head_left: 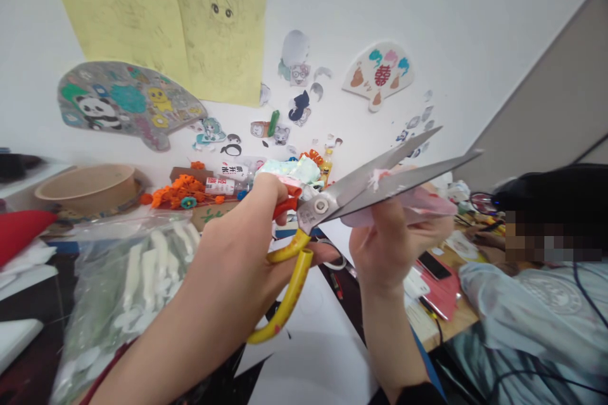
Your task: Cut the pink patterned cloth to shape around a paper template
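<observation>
My left hand (242,234) is closed round the yellow and red handles of a large pair of scissors (361,186). The steel blades point right and stand slightly apart. My right hand (384,240) is raised just behind the blades and pinches a thin pale pink piece (418,202), soft like cloth or paper. The pink piece lies between the blades near their middle. Both hands are held up above a cluttered table.
A clear plastic bag of white pieces (128,272) lies at lower left, with a brown bowl (90,186) and orange flowers (183,190) behind it. Another person (546,304) sits at the right, near a phone (434,264). Paper fans and stickers cover the wall.
</observation>
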The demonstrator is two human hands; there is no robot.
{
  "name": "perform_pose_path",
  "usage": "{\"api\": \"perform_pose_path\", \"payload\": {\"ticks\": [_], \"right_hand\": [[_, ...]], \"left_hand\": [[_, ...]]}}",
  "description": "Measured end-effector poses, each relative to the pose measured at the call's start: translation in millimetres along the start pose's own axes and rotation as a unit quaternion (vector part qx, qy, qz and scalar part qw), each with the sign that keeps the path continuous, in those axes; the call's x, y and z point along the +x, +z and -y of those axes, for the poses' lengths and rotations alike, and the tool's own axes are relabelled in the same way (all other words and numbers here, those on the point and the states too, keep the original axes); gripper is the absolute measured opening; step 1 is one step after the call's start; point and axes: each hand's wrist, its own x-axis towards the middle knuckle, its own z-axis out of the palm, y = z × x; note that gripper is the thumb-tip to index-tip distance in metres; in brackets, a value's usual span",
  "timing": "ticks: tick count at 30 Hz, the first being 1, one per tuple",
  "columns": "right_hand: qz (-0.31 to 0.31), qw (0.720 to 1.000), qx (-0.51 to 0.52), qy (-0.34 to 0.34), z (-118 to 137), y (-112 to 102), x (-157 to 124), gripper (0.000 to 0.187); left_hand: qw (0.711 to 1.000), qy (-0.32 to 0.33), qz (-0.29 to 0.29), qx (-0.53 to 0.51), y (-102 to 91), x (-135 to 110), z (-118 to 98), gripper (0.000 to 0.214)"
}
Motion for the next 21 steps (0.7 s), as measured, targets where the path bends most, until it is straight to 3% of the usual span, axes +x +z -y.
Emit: {"api": "perform_pose_path", "payload": {"ticks": [11, 21], "right_hand": [[0.012, 1.0, -0.006, 0.007, -3, -3, 5, 0.008], [0.068, 0.997, -0.024, -0.019, -6, -15, 11, 0.007]], "left_hand": [[1.0, -0.006, 0.004, 0.02, -0.8, -2, 1, 0.034], [0.999, 0.003, 0.019, 0.038, -4.6, 0, -3, 0.034]]}}
